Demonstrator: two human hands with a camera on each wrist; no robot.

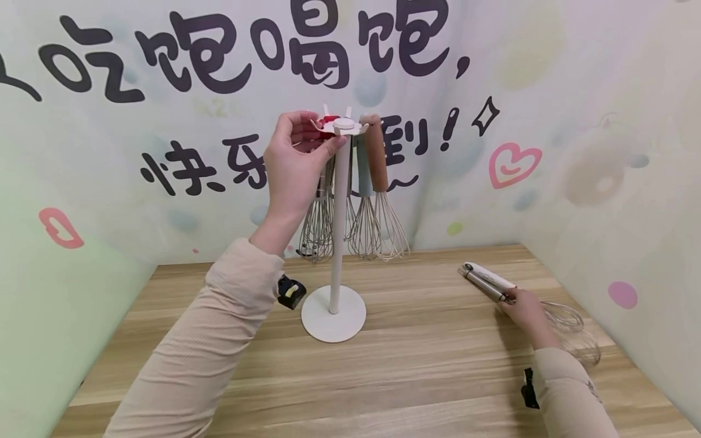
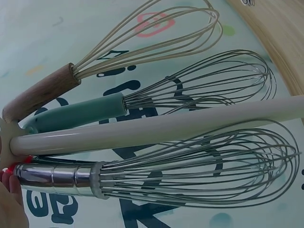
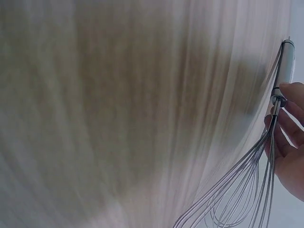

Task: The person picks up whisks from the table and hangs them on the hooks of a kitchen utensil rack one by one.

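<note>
A white whisk stand [image 1: 341,219] rises from a round base on the table, with several whisks hanging from its top hooks. My left hand [image 1: 296,155] holds the stand's top, the thumb under the hooked rim and the fingers beside a red piece. Close by hangs a steel-handled whisk [image 2: 57,178]; across the pole are a blue-green-handled whisk [image 2: 80,113] and a wooden-handled whisk [image 2: 45,95]. At the right, my right hand [image 1: 527,313] pinches a steel-handled whisk [image 3: 283,71] near the base of its handle. A white-handled whisk [image 1: 487,274] lies alongside it.
The wooden table [image 1: 416,365] meets a printed wall [image 1: 471,201] at the back and side panels left and right. Black wrist devices show beside both sleeves, one near the stand's base [image 1: 314,322].
</note>
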